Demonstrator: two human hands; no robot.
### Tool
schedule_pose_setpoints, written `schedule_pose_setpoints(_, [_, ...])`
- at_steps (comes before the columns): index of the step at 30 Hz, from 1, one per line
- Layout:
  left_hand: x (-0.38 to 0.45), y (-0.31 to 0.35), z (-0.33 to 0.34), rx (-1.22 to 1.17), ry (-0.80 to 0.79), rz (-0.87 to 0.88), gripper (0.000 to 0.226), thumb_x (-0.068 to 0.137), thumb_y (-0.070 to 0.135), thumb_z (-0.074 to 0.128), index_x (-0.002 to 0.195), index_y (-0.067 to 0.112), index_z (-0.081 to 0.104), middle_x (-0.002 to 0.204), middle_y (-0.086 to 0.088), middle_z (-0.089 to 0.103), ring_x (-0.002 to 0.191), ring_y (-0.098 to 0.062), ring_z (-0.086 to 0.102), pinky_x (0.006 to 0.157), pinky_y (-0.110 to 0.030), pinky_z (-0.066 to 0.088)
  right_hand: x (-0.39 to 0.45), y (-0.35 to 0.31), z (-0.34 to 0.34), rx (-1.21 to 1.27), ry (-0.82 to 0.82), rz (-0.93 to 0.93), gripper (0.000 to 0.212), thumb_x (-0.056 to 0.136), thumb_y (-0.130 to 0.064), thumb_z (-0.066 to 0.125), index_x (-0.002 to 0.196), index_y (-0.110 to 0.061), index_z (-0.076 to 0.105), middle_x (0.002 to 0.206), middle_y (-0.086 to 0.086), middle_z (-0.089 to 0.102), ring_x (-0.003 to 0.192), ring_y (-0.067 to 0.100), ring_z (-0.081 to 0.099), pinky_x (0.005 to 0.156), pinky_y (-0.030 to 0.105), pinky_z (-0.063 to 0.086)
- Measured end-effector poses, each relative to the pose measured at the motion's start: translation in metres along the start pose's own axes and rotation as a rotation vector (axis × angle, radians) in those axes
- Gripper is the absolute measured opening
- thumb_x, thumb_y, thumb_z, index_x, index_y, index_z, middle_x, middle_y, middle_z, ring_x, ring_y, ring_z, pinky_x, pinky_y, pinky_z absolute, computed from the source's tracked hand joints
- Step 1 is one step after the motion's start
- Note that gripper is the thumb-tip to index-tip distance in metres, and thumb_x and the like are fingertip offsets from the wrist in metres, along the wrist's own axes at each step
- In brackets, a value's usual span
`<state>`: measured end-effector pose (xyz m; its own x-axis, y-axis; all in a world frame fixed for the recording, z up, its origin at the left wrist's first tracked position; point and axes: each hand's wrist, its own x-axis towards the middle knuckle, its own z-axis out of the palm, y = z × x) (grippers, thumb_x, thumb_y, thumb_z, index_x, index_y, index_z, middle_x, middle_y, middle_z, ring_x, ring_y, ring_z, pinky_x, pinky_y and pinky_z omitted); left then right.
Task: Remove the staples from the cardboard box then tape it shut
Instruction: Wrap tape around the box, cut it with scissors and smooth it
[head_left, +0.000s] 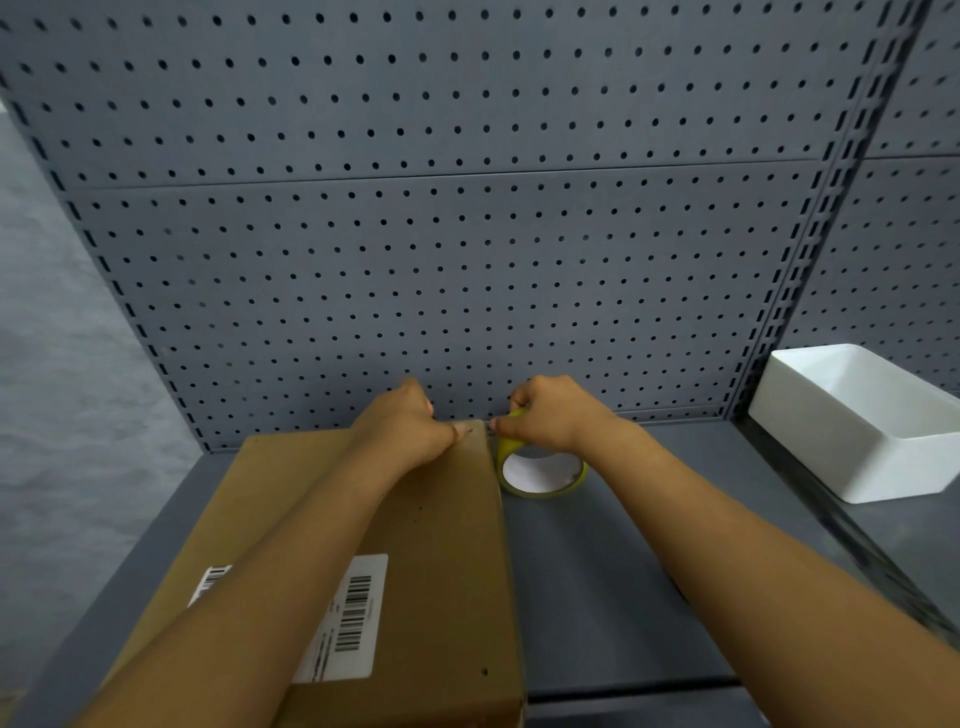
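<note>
Mid-frame, left hand (410, 423) curled, pressing the cardboard box's (395, 545) far corner, right hand (545, 415) pinching the yellow tape roll (543, 470) beside it; slack tape could wrinkle or stick crooked.

Both arms stretched forward, left hand (402, 423) curled and pressing down, right hand (545, 415) curled, pinching.

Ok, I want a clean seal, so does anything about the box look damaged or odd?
Only small things: the cardboard box has a few dark pinholes near its right edge, probably from staples. The tape roll, gripped by the right hand, is beside the box. The left hand presses the far corner.
</note>
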<state>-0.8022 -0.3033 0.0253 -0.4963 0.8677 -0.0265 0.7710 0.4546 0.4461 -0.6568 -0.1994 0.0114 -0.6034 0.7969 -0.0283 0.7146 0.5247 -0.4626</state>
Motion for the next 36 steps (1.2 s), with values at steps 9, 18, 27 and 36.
schedule_pose_setpoints(9, [-0.008,-0.016,0.013,-0.036,0.105,0.398,0.027,0.097,0.018,0.049,0.121,0.020,0.062,0.124,0.002,0.058,0.117,-0.017,0.051,0.101,-0.037,0.042,0.000,-0.001,-0.001,0.020,-0.020,0.009,0.037,0.083,-0.041,0.067,0.064,-0.014,0.051,0.062,0.002,0.049,0.062,0.019,0.046,0.060,0.029,0.041])
schedule_pose_setpoints(18, [-0.018,-0.022,0.011,0.091,-0.148,0.464,0.042,0.101,0.040,0.038,0.142,0.036,0.040,0.152,0.017,0.031,0.140,-0.008,0.029,0.114,-0.032,0.024,-0.003,0.000,0.000,0.037,0.002,0.007,0.036,0.084,-0.039,0.065,0.064,-0.013,0.051,0.060,0.001,0.048,0.059,0.016,0.045,0.058,0.027,0.040])
schedule_pose_setpoints(27, [-0.007,-0.018,0.014,-0.218,0.004,0.412,0.020,0.091,0.023,0.063,0.108,0.024,0.073,0.120,0.008,0.067,0.110,0.001,0.059,0.092,-0.012,0.040,-0.004,0.005,0.005,0.089,0.062,0.032,0.041,0.083,-0.044,0.068,0.064,-0.014,0.046,0.056,0.001,0.042,0.059,0.017,0.042,0.052,0.026,0.034])
schedule_pose_setpoints(36, [-0.020,-0.021,0.017,0.127,-0.070,0.559,0.041,0.102,0.032,0.039,0.143,0.034,0.040,0.152,0.009,0.035,0.142,-0.007,0.025,0.114,-0.028,0.021,-0.002,0.005,0.009,0.079,0.068,0.059,0.039,0.082,-0.042,0.066,0.063,-0.014,0.047,0.058,0.001,0.046,0.060,0.018,0.046,0.056,0.029,0.040])
